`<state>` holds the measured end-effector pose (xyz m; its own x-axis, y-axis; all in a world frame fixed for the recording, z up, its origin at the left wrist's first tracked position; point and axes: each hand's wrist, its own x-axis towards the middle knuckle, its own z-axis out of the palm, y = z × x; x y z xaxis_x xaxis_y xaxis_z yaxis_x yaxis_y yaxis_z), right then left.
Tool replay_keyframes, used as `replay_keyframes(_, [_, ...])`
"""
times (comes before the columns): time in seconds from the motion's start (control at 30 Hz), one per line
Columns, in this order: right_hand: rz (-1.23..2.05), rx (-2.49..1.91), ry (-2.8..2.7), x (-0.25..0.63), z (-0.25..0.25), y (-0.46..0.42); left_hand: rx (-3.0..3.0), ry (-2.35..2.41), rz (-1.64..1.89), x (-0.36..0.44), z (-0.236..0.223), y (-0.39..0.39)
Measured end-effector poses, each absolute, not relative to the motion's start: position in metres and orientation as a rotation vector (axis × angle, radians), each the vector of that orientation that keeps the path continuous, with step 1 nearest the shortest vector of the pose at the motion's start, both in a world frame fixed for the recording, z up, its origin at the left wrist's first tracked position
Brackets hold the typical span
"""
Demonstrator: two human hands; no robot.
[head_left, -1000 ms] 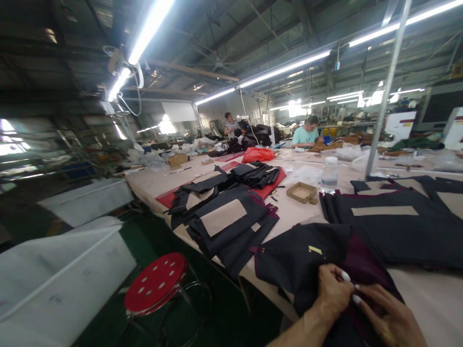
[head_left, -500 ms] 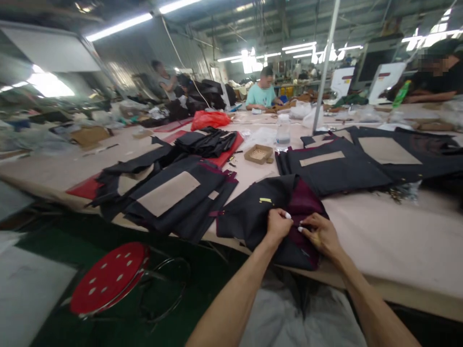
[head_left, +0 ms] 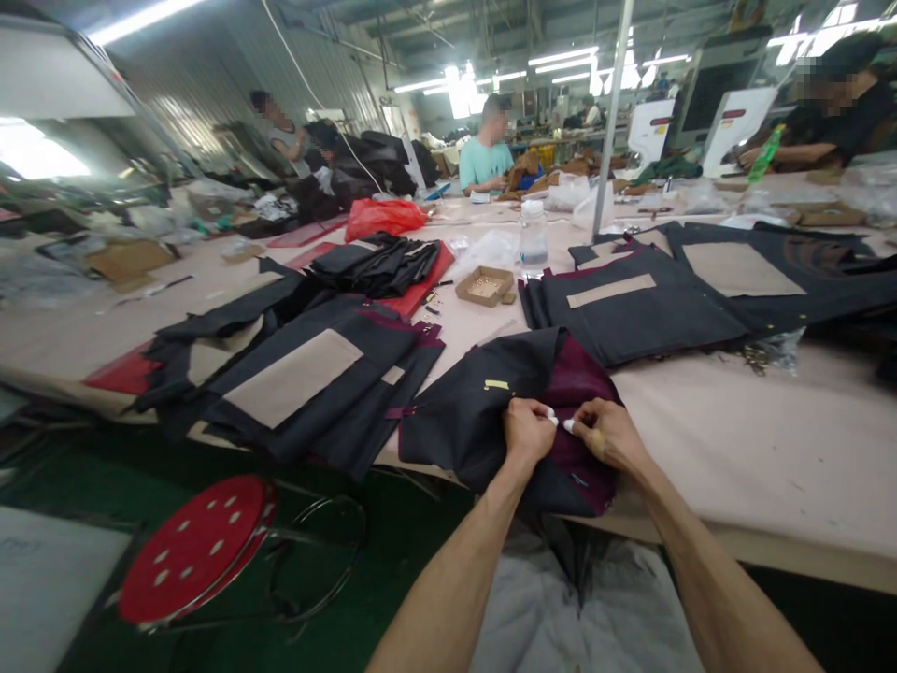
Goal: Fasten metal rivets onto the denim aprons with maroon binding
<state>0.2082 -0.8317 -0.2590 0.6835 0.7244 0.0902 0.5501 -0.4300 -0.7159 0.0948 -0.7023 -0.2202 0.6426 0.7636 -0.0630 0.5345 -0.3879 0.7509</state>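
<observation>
A dark navy garment piece [head_left: 462, 411] with a maroon lining [head_left: 575, 379] and a small yellow tag [head_left: 496, 384] lies at the near edge of the pink table [head_left: 735, 439]. My left hand [head_left: 527, 432] and my right hand [head_left: 608, 433] meet over it, both pinching the fabric where navy meets maroon. The fingertips wear white covers and almost touch each other.
Stacks of navy pieces with tan patches lie left [head_left: 301, 374] and right [head_left: 631, 299]. A small cardboard box of brass parts [head_left: 483, 285], a water bottle [head_left: 533, 236] and a metal pole [head_left: 608, 121] stand behind. A red stool [head_left: 196, 547] stands at lower left. Other people work at the far end.
The view has swung right and down from the hall to the table. My hands have drawn closer together on the garment, and the fabric has bunched a little between them.
</observation>
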Motion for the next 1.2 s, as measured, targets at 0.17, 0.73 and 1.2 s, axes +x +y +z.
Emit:
replay_keyframes(0.17, [0.386,-2.212,-0.922,0.211,-0.253,-0.826,2.082,1.113,0.316,0.102,-0.215,-0.697])
replay_keyframes(0.73, [0.665,-2.404,-0.927,0.232,-0.229,-0.808,2.310,1.153,-0.085,0.129,-0.197,-0.680])
replay_keyframes(1.2, [0.629,-1.786,-0.654,0.255,-0.240,-0.869,2.332,1.022,0.009,0.118,-0.202,-0.662])
